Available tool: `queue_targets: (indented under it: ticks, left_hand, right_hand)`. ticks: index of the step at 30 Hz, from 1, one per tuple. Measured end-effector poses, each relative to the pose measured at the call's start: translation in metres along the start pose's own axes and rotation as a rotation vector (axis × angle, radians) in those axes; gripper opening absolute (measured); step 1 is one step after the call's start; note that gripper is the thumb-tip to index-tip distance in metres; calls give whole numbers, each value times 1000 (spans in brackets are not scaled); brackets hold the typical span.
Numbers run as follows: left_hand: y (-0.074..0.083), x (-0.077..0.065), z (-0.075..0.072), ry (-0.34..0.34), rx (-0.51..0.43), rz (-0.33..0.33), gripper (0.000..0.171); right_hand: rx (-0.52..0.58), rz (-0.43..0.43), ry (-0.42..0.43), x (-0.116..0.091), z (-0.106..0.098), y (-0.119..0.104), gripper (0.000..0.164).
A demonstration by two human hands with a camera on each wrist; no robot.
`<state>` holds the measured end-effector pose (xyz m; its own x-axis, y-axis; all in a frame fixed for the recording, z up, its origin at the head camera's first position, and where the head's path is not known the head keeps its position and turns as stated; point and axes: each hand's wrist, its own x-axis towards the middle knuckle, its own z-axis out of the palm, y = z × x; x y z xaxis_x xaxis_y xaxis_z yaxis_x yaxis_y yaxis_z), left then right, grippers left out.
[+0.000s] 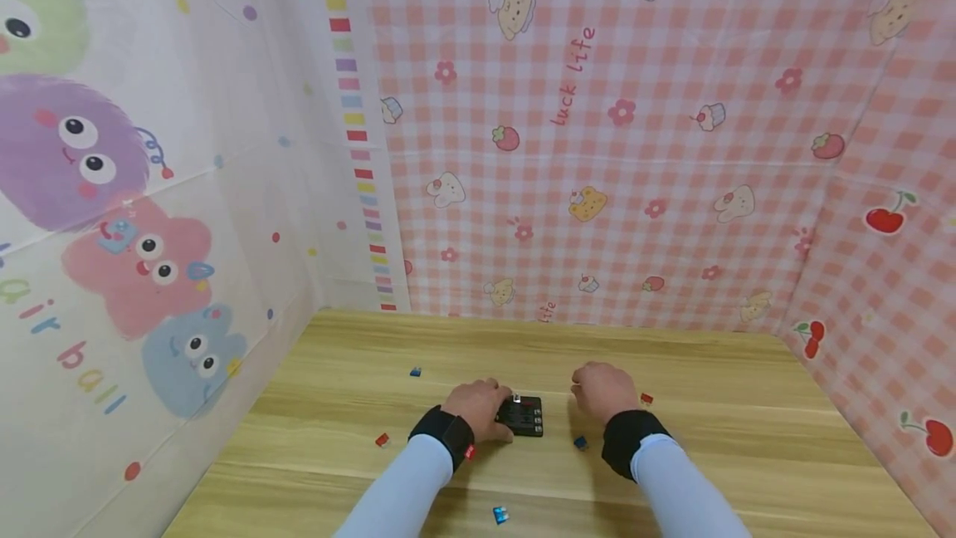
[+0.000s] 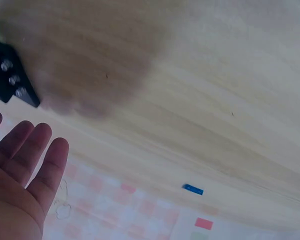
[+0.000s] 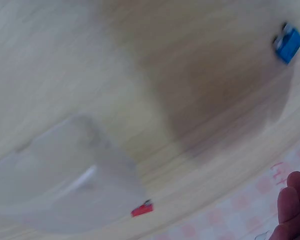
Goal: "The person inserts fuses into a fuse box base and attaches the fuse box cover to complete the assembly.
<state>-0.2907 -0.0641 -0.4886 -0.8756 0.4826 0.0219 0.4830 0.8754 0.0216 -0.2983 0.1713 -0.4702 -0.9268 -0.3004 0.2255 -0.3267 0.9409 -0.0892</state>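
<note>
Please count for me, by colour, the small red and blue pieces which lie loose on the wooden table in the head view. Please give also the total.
Blue pieces: 3
Red pieces: 2
Total: 5

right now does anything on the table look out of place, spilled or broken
Nothing looks plainly spilled or broken. The only untidy note: small blue pieces and red pieces lie loose on the table, scattered around the black block at differing angles rather than gathered.
</note>
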Motion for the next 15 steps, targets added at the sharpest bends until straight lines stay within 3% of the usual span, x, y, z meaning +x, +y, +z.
queue_targets:
  ticks: [6,15]
  left_hand:
    - [-8,1,-6,-33,-29,-58,73]
    - [-14,-2,-28,-51,-46,-108,72]
  right_hand:
    - [10,26,-30,0,-9,19,14]
    - [12,94,-83,-2,-32,34,23]
